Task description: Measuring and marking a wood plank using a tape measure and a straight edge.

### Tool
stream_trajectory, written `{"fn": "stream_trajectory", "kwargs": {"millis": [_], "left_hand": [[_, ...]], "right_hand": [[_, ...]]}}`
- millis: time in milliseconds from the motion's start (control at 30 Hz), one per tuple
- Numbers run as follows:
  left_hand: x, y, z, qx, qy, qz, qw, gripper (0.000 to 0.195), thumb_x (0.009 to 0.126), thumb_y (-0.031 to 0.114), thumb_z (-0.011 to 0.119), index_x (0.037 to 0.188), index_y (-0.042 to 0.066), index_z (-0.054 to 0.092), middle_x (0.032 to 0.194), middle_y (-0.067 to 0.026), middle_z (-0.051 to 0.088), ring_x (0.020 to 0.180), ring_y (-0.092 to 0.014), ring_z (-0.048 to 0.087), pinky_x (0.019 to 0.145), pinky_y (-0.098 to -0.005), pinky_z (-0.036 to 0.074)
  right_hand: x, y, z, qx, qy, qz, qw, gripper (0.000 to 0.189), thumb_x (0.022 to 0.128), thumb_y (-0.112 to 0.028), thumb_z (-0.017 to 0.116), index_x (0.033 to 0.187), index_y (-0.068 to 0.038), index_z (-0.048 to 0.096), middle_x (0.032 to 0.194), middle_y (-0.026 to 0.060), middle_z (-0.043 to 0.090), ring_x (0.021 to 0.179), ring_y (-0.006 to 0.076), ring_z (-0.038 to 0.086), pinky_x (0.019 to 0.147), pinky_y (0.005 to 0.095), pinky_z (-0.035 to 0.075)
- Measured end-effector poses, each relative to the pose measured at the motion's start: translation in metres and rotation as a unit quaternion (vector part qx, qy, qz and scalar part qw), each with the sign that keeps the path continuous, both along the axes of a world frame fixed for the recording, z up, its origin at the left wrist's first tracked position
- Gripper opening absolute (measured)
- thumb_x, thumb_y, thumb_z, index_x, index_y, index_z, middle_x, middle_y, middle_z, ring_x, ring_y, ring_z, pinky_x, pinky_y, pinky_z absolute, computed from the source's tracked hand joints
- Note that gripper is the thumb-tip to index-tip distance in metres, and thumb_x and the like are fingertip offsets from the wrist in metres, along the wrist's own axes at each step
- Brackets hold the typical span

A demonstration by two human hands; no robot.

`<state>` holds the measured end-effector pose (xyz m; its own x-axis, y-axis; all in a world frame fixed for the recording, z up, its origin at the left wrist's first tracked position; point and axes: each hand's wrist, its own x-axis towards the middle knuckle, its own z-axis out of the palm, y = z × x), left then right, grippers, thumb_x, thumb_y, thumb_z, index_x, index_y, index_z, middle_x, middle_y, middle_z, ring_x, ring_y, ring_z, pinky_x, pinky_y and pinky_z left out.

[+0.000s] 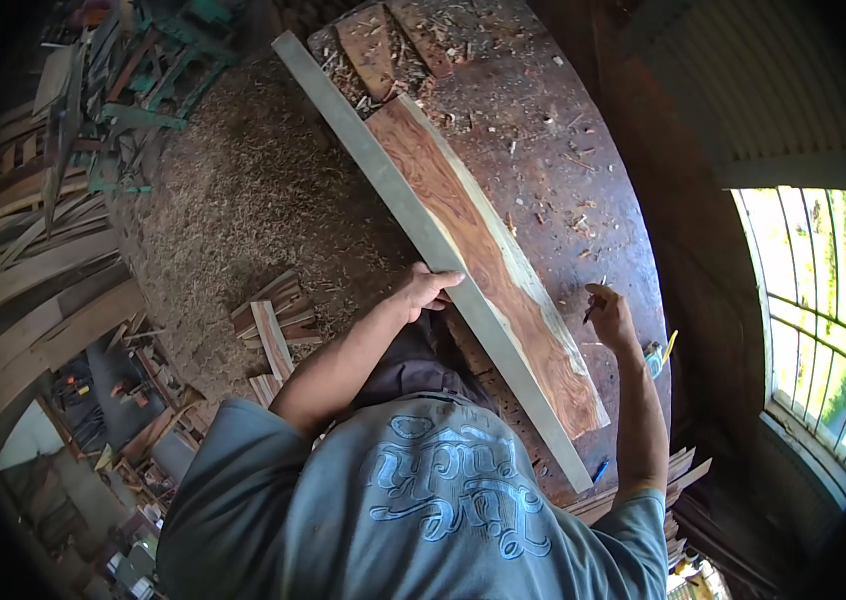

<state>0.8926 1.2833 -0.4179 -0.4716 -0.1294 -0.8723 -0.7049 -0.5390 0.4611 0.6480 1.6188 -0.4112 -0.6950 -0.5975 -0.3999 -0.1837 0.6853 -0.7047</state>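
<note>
A long grey straightedge bar lies at a slant over the left side of a live-edge wooden board. The board has reddish-brown figured grain and a pale sapwood edge on its right. My left hand grips the bar near its middle, thumb on top and fingers curled beneath its outer edge. To the right of the board, my right hand is above the worktable, its fingers closed around a thin pen-like marker. Most of that marker is hidden by the fingers.
A tape measure sits at the table's right edge, and a blue pen lies near the bar's lower end. Wood offcuts and chips lie at the far end. Shavings cover the floor at left, beside stacked timber.
</note>
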Motion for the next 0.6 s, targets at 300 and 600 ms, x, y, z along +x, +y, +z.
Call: {"fn": "stream_trajectory", "kwargs": {"millis": [300,600], "left_hand": [[0.009,-0.006,-0.004,-0.011,-0.007,0.018,1.0,0.044,0.083,0.04,0.083,0.113,0.011,0.072,0.102,-0.0048,0.074,0.086,-0.02,0.068,0.079,-0.0425,0.055],[0.003,-0.01,0.018,-0.028,0.009,0.038,0.999,0.04,0.084,0.033,0.085,0.109,0.006,0.072,0.094,-0.0063,0.072,0.08,-0.017,0.066,0.072,-0.0329,0.054]], "right_hand": [[0.02,-0.154,0.045,-0.114,0.052,0.014,0.992,0.017,0.096,-0.011,0.064,0.106,-0.001,0.073,0.092,0.0188,0.072,0.075,0.0282,0.073,0.064,0.033,0.051],[0.057,-0.374,0.019,-0.252,-0.051,0.103,0.961,0.018,0.099,-0.01,0.063,0.109,0.004,0.067,0.102,0.0134,0.072,0.092,0.0182,0.072,0.078,0.031,0.059]]}}
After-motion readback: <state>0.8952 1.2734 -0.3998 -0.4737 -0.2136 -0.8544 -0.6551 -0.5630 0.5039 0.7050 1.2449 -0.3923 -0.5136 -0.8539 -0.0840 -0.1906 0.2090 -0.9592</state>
